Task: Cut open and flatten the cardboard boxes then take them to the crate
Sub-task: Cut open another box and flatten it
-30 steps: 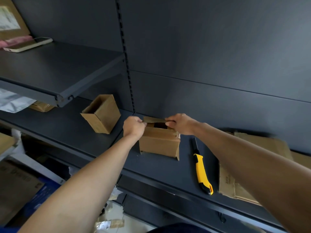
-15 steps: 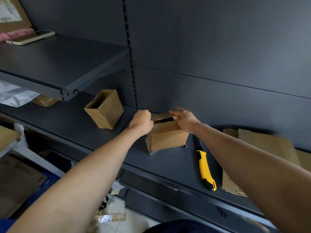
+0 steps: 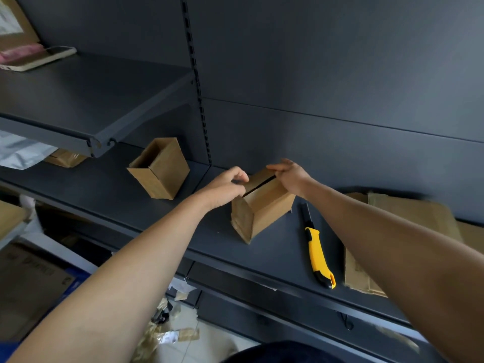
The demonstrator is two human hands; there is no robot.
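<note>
Left hand [image 3: 227,187]: fingers curled, pinching the left end of the top flap of the small brown cardboard box [image 3: 264,212]. Right hand [image 3: 288,174]: fingers bent over the flap's right end, thumb side hidden; it reads as a grip, not a flat press. Both hands are on the same flap, apart from each other.

The box stands on the dark grey metal shelf [image 3: 104,195], near the back panel. A second ago its long face looked squarely outward and the top gaped open. Now it is turned, one corner toward the viewer, and the flaps lie nearly shut with only a dark slit between them.

Judgement: the box is being turned and worked by hand, seams not yet cut and not yet flat. The knife is untouched, so cutting probably comes next.

- Yellow-and-black utility knife [image 3: 318,255]: at 4 o'clock from the box, lying on the shelf, close by, apart from both hands.
- Open-topped brown cardboard box [image 3: 159,169]: at 10 o'clock, upright, still whole.
- Flattened brown cardboard sheets [image 3: 408,218]: at 3 o'clock, stacked, partly hidden by the right forearm.

Crate not in view.
</note>
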